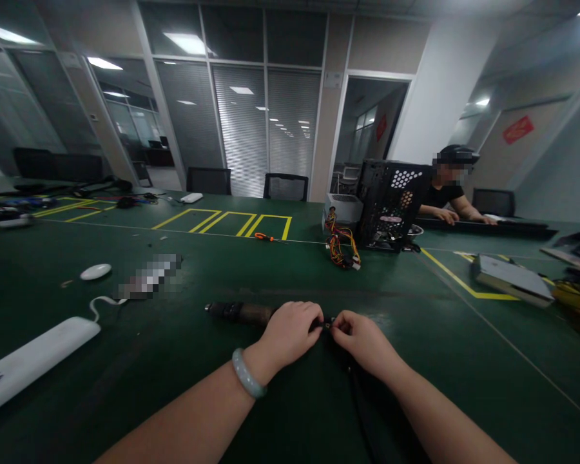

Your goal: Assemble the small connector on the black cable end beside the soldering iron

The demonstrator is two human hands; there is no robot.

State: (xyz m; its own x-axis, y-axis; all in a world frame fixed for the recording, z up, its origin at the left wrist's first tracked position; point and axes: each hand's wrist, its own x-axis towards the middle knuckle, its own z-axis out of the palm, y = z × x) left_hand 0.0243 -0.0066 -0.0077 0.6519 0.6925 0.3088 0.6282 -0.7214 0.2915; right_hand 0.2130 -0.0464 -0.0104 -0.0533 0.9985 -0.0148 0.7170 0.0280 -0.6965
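Note:
A long, dark, round-bodied tool that looks like an electric screwdriver (pixel 246 313) lies on the green table, its metal tip towards the left. My left hand (pixel 292 332), with a pale bangle at the wrist, is closed on its right end. Close beside it, my right hand (pixel 365 341) pinches a small dark piece at the head of a black cable (pixel 360 399). The cable runs down towards the table's near edge. Between the two sets of fingertips a small brassy spot shows. My fingers hide most of the joint, so whether the parts are connected is unclear.
A white power strip (pixel 38 361), a white oval mouse (pixel 95 271) and an orange-handled screwdriver (pixel 265 238) lie around. Further back stand a power supply (pixel 345 209) with coloured wires and a black computer case (pixel 391 206). Another person (pixel 449 193) sits behind it. A silver box (pixel 512 280) is right.

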